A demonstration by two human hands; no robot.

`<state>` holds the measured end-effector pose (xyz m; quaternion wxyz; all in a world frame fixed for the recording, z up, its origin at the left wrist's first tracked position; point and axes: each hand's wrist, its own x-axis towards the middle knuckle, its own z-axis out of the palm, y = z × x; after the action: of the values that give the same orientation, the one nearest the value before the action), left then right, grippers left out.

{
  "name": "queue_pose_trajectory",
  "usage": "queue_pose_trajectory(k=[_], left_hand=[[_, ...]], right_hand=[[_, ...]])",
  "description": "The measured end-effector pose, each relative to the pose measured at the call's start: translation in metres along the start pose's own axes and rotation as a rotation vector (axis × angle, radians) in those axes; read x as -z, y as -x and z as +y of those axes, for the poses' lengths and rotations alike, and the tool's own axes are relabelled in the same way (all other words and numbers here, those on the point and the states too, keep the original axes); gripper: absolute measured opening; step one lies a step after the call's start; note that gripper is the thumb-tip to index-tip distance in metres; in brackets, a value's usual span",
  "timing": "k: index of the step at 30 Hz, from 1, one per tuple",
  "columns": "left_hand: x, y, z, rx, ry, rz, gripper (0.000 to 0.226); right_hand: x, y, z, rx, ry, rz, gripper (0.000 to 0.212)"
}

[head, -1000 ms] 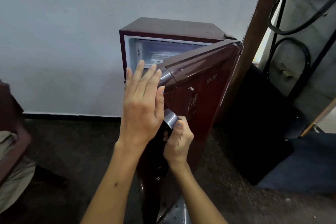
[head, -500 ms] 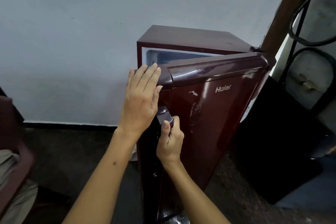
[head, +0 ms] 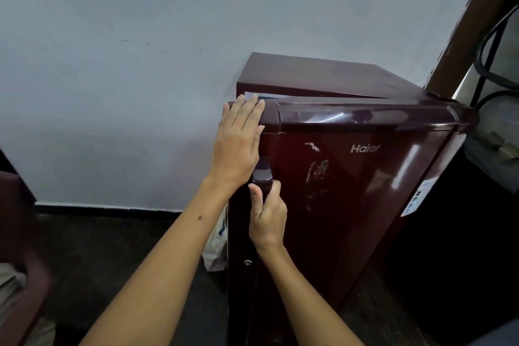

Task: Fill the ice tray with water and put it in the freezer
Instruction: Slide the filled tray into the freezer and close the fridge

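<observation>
1. The right hand (head: 268,218) has its fingers and thumb curled round the dark maroon moulded door handle (head: 262,173), gripping it from below.
2. The left hand (head: 238,143) lies flat, fingers straight and together, pressed against the top left corner of the glossy maroon refrigerator door (head: 351,191); it holds nothing.
3. The door stands nearly shut: only a narrow wedge of pale interior (head: 264,96) shows between its top edge and the maroon metal refrigerator cabinet (head: 314,73).
4. The ice tray is not in view. Judging by the almost closed door, it is probably inside already, though nothing here confirms that.
5. The step in hand looks to be the last one, seating the door. To do it well, push evenly with the flat palm at the corner while the gripping hand guides the handle straight in, and press until the gap disappears along the whole top edge. A gentle close is wiser than a slam, which could slop water from a full tray.
6. The left fingertips (head: 254,98) reach over the door's top edge close to the gap, so they risk being pinched as it shuts.
7. A white plastic bag (head: 216,247) sits on the dark floor (head: 112,247) just beside the cabinet's left side, near the door's lower edge; it could catch there.
8. A pale painted wall (head: 126,78) stands behind, a brown wooden post (head: 471,22) leans at the right, and black cables (head: 488,36) hang beyond it, well apart from the door.
</observation>
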<state>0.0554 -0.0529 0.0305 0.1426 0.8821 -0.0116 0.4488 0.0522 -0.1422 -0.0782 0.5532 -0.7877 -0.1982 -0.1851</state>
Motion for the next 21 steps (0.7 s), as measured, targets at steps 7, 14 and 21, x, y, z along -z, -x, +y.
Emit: queue_pose_trajectory(k=[7, 14, 21], left_hand=[[-0.022, -0.023, -0.030, -0.003, 0.047, -0.007, 0.041], [-0.039, -0.040, -0.051, -0.010, 0.053, -0.029, 0.043], [-0.051, -0.052, -0.064, -0.015, 0.049, -0.050, 0.044]], right_hand=[[-0.026, -0.025, 0.003, -0.028, 0.073, -0.029, 0.089], [-0.044, -0.043, 0.005, -0.041, 0.121, -0.053, 0.089], [-0.056, -0.056, 0.012, -0.100, 0.130, -0.070, 0.057]])
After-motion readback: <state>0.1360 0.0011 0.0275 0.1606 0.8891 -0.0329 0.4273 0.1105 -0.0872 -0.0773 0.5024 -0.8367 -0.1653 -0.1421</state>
